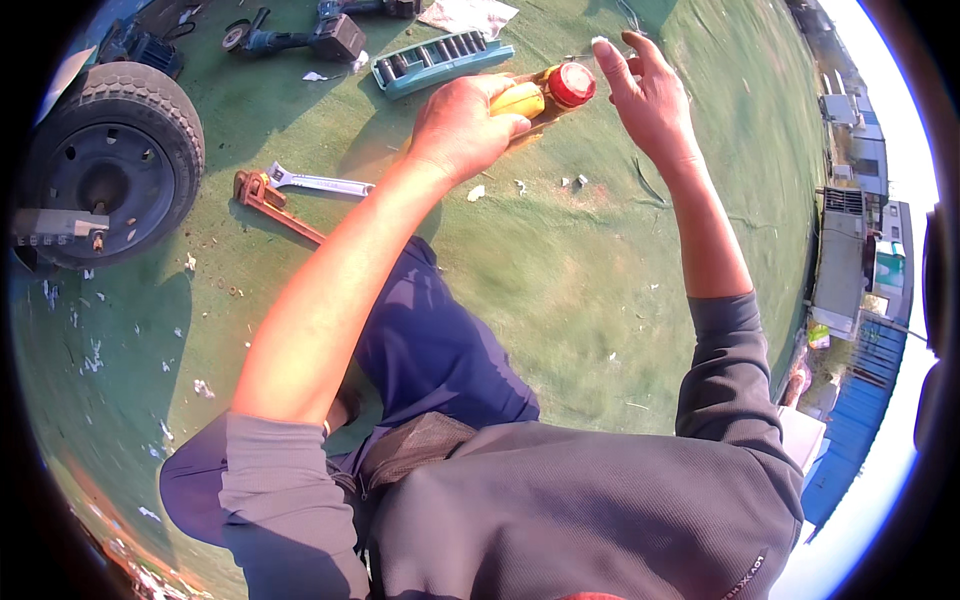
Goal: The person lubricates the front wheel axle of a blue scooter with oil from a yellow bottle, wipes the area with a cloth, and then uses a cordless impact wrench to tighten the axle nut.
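My left hand (470, 125) grips a yellow container with amber edges (518, 100), which has a red lid (571, 84) at its right end. Up and right of that lid, my right hand (648, 100) is raised, fingers apart and slightly curled; a small white patch shows at its thumb tip, too small to identify. Behind the container lies an open teal socket case (395, 82) with several dark sockets. Below and left, a silver adjustable wrench (325, 183) and a red pipe wrench (280, 212) lie on the green ground (580, 260), partly hidden by my left forearm.
A wheel with a tire (160, 120) stands at left, a blue motor-like machine (140, 55) behind it. An angle grinder (280, 38), another power tool (375, 8) and a white cloth (465, 14) lie at the top. Sheds and grey units (840, 260) line the far right.
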A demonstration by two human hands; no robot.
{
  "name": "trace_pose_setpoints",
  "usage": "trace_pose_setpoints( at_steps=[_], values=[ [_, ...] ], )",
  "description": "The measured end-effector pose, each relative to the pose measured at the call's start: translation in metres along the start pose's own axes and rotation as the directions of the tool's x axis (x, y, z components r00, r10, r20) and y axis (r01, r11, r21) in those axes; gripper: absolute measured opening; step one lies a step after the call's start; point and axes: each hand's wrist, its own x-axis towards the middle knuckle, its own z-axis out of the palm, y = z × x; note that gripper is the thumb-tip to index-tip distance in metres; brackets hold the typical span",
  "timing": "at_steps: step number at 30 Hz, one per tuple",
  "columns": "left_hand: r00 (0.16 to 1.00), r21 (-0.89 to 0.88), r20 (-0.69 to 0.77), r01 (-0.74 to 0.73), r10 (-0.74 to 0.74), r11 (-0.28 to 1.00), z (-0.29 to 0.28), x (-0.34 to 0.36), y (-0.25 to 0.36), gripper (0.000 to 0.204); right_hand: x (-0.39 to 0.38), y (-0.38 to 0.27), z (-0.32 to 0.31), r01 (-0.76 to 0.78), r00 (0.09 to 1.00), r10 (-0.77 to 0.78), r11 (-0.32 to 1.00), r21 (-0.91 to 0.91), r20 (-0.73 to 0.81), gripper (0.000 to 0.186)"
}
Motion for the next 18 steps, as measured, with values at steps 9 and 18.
trace_pose_setpoints(
  at_steps=[9, 18],
  values=[
    [0.977, 0.014, 0.152, 0.151, -0.152, 0.988, 0.101, 0.031, -0.039, 0.049, -0.148, 0.108, 0.046, -0.49, 0.801, 0.456, 0.128, 0.862, 0.388, 0.089],
    [0.974, 0.234, 0.163, 0.114, -0.155, 0.965, 0.1, 0.024, -0.037, 0.052, -0.21, 0.121, 0.089, -0.435, 0.747, 0.284, -0.475, 0.765, 0.601, 0.094]
  ],
)
